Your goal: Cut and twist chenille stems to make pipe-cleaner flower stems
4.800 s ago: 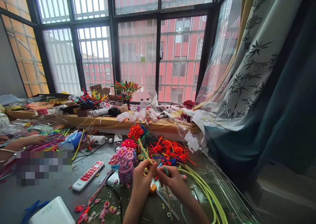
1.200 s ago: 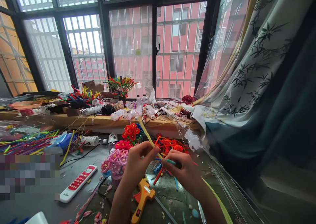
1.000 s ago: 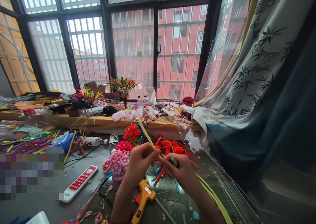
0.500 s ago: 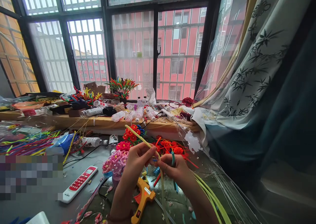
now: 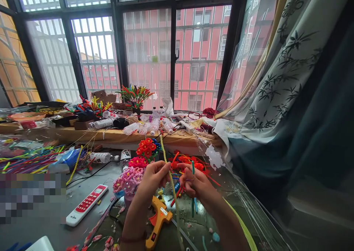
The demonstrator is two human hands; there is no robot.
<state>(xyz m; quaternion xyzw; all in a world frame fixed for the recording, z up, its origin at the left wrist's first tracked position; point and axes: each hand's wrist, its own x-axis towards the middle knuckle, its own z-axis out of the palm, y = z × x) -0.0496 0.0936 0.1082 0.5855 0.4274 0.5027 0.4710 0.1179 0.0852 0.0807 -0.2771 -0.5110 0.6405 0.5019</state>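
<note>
My left hand (image 5: 155,178) pinches a pale yellow pipe cleaner (image 5: 173,186) between thumb and fingertips. The stem runs upright, its top bent above the hand and its lower end reaching the front of the table. Beside it is my right hand (image 5: 198,182), index finger pointing toward the left fingertips and the other fingers curled. A teal pipe cleaner (image 5: 193,167) is tucked between the fingers of that hand, sticking out above and below. Whether the right index finger touches the yellow stem I cannot tell. More pale yellow pipe cleaners (image 5: 245,225) lie under my right forearm.
A yellow glue gun (image 5: 159,221) lies below my hands. Pink fuzzy flowers (image 5: 128,179) and red flowers (image 5: 146,147) stand to the left, with a white remote (image 5: 87,205) farther left. Red pipe cleaners (image 5: 197,166) lie behind. Plastic bottles (image 5: 131,128) clutter the sill.
My right hand has let go of the yellow pipe cleaner and moved slightly right, its index finger now extended. The yellow stem has swung from leaning left to nearly upright.
</note>
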